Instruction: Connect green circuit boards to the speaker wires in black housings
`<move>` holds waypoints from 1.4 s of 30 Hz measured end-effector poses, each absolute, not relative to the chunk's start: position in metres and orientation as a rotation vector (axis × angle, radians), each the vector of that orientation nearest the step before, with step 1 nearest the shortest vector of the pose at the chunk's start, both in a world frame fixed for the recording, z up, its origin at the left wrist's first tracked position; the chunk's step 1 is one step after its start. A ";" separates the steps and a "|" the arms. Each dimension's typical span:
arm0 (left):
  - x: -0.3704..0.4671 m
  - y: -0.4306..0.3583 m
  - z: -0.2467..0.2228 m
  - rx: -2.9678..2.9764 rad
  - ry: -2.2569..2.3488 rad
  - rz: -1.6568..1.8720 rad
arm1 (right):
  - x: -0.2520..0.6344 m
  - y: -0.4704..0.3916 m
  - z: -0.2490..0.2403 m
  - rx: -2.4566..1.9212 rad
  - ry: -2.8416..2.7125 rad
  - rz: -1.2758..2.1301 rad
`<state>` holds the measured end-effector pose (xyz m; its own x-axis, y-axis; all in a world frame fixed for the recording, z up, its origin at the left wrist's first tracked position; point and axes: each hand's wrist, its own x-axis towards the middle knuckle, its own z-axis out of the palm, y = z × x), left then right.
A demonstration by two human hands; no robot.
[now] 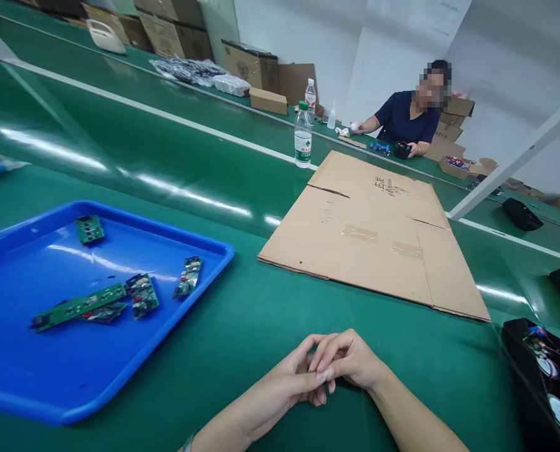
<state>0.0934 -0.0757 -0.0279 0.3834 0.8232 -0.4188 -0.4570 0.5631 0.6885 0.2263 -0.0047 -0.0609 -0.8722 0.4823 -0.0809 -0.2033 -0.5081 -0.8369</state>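
Observation:
My left hand [292, 376] and my right hand [350, 361] rest together above the green table, near its front edge. The fingers of both are curled and touch each other, with the right fingers lying over the left ones. No object shows between them. To the left is a blue tray [167, 336] with several green circuit boards [142, 295] in it. A flat cardboard sheet [378, 220] lies beyond my hands. At the right edge sits an open black casing [543, 383] with round white parts and wires inside.
A water bottle [303, 141] with a green cap stands behind the cardboard. Across the bench a person [409, 119] in a dark shirt holds a black part. Boxes [252, 66] line the far side, and a white slanted post [510, 157] rises at the right.

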 end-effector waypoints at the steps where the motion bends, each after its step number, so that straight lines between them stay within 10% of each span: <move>1: 0.094 -0.076 -0.027 0.511 0.824 0.865 | 0.226 -0.005 -0.061 -0.425 -1.269 2.387; 42: 0.091 -0.070 -0.038 0.702 0.903 0.883 | 0.222 -0.011 -0.058 -0.462 -1.098 2.443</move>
